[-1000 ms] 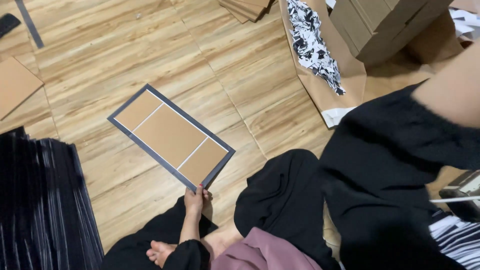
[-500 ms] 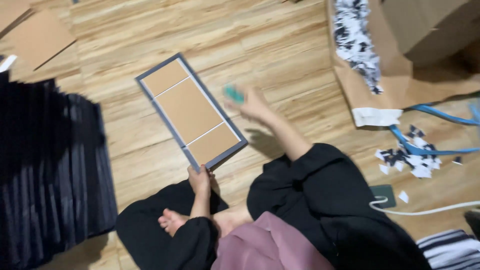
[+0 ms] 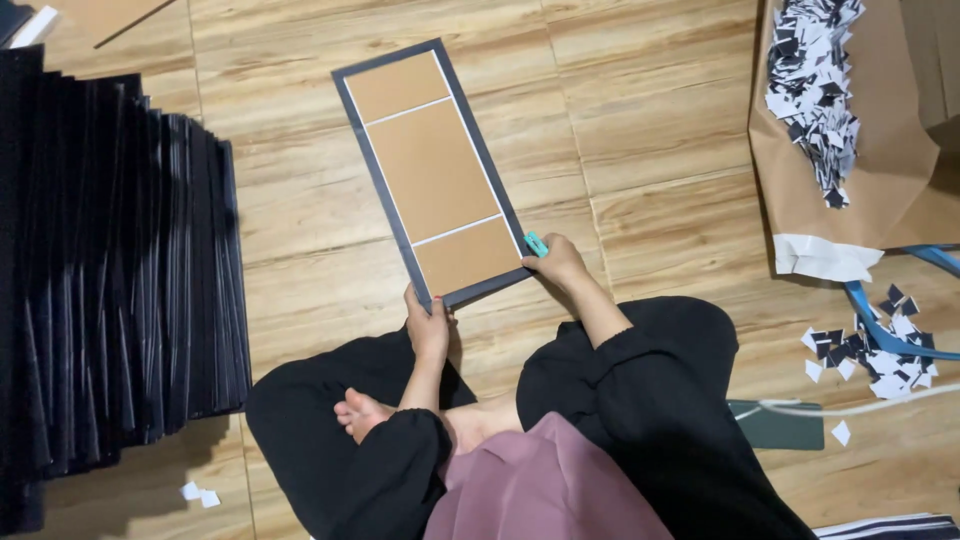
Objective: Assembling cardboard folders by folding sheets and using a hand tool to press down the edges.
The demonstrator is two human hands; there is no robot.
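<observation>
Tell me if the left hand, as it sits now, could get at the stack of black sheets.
Probably yes. The left hand grips the near corner of the panel, and only bare wooden floor lies between it and the stack of black sheets on that side; it would have to let go first.

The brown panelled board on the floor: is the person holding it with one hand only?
No: the left hand grips the board's near corner, while the right hand touches its right edge holding a small teal tool.

A flat board panel (image 3: 432, 170) lies on the floor (image 3: 650, 130) ahead of the seated person. A stack of sheets (image 3: 110, 280) lies to its left. To its right, paper scraps (image 3: 815, 90) lie on a cardboard sheet (image 3: 890, 190).
</observation>
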